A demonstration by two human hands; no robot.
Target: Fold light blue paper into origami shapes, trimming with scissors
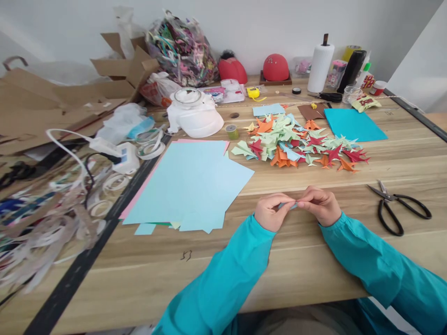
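Low over the front of the wooden table, my left hand (pixel 273 210) and my right hand (pixel 320 204) meet fingertip to fingertip. Both pinch a small folded piece of light blue paper (pixel 294 205), mostly hidden by the fingers. Beyond them lies a heap of folded paper pieces (pixel 282 135) in pale green, orange, red and light blue, with pointed ends. To the left is a stack of light blue paper sheets (pixel 188 181), with pink and green edges showing beneath. Black-handled scissors (pixel 387 200) rest on the right, blades partly apart.
Tangled ribbons and cords (pixel 52 228) and a white power adapter (pixel 125 158) crowd the left. At the back are a cardboard box (pixel 115 83), a bag of coloured scraps (pixel 181 51), a white cap (pixel 195 116), red pincushions (pixel 275 68) and a teal sheet (pixel 356 124).
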